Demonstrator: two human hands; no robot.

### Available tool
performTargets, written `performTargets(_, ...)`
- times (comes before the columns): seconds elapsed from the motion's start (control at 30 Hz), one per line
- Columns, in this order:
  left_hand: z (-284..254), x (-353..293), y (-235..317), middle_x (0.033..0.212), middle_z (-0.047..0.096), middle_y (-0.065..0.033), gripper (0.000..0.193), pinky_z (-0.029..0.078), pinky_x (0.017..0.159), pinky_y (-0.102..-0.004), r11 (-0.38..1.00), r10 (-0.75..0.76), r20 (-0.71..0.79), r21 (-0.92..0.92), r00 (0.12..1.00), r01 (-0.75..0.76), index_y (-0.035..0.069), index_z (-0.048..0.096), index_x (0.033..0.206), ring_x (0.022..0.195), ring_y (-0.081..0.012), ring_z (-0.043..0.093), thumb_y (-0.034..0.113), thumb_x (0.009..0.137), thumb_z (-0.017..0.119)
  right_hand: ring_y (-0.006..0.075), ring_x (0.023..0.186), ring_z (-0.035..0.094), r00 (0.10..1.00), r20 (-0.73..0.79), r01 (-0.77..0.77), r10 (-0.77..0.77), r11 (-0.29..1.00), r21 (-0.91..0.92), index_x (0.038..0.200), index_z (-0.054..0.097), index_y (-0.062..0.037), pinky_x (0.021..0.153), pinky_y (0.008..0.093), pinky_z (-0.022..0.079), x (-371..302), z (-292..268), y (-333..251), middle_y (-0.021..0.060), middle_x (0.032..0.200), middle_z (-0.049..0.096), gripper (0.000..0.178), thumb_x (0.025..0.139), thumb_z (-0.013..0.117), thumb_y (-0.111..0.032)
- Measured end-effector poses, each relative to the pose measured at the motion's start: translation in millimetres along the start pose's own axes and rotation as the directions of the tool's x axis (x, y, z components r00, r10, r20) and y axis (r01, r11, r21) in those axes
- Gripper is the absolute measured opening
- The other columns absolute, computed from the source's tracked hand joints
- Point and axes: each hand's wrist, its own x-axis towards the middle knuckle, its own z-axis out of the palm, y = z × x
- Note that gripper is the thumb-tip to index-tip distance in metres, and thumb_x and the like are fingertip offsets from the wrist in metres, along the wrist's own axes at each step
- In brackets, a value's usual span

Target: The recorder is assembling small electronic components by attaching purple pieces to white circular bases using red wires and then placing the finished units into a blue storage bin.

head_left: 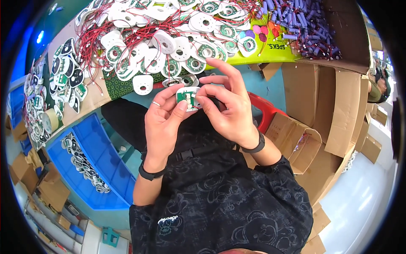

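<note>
My left hand is closed on a small white part with a green circuit board, thumb in front and fingers behind. The board's face points up towards me, and pale components show on it. At the board's right edge, the thumb and index finger of my right hand are pinched together. Whatever small thing they grip is mostly hidden; the other fingers are raised and spread. Just beyond my hands, many white rounded housings with ring-shaped green boards and red wires are heaped on the table. One white housing lies at the table's near edge.
Purple wired cylinders lie heaped at the far right beside a cardboard box. Black and white parts cover the left side. Blue bins stand lower left, a red stool and open carton at right.
</note>
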Motion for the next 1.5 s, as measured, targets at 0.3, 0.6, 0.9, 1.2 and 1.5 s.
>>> performTargets(0.3,1,-1,-1,0.125,0.067,-0.0167,0.039,0.059,0.095,-0.0353,0.998,0.055,-0.024,0.030,0.998,-0.055,-0.005,0.053,0.137,0.111,-0.0202,0.067,0.001,0.100,0.060,0.0214,0.099,0.070,0.999,0.024,-0.039,0.039,0.999,0.012,0.091,0.071,0.0001,0.083,0.0343,0.058,3,3,-1,0.0165,0.141,0.052,0.013,0.080,0.076,0.004)
performTargets(0.6,-3,2,-2,0.126,0.067,-0.0141,0.038,0.059,0.093,-0.0331,0.969,0.161,-0.043,0.196,0.986,-0.150,-0.004,0.056,0.137,0.110,-0.0176,0.066,0.000,0.099,0.061,0.0194,0.090,0.070,0.995,0.095,0.018,-0.019,1.000,0.011,0.090,0.068,0.0039,0.076,0.0319,0.058,11,5,2,0.0152,0.133,0.057,0.011,0.081,0.071,0.010)
performTargets(0.9,-13,7,1,0.125,0.067,-0.0150,0.039,0.060,0.092,-0.0345,0.996,0.062,-0.034,0.068,0.997,-0.060,-0.006,0.055,0.137,0.110,-0.0186,0.067,-0.001,0.099,0.061,0.0190,0.086,0.070,0.987,0.160,0.039,-0.033,0.999,-0.034,0.090,0.069,0.0036,0.073,0.0312,0.058,19,4,0,0.0118,0.123,0.060,0.013,0.081,0.069,0.012)
performTargets(1.2,-9,7,4,0.125,0.067,-0.0159,0.039,0.061,0.091,-0.0337,0.991,0.088,-0.039,0.109,0.995,-0.083,-0.006,0.055,0.137,0.109,-0.0187,0.068,-0.002,0.099,0.061,0.0207,0.086,0.070,0.993,0.095,0.083,-0.075,0.993,-0.082,0.091,0.069,0.0037,0.072,0.0309,0.057,19,13,1,0.0102,0.117,0.063,0.012,0.081,0.070,0.009)
performTargets(1.5,10,-1,31,0.124,0.068,-0.0151,0.038,0.059,0.092,-0.0333,0.996,0.077,-0.010,0.053,0.997,-0.076,-0.006,0.057,0.136,0.107,-0.0177,0.068,-0.005,0.098,0.059,0.0219,0.089,0.069,0.983,0.006,0.182,-0.182,0.979,-0.094,0.092,0.071,0.0028,0.075,0.0307,0.057,22,-7,-23,0.0105,0.111,0.069,0.014,0.080,0.072,0.009)
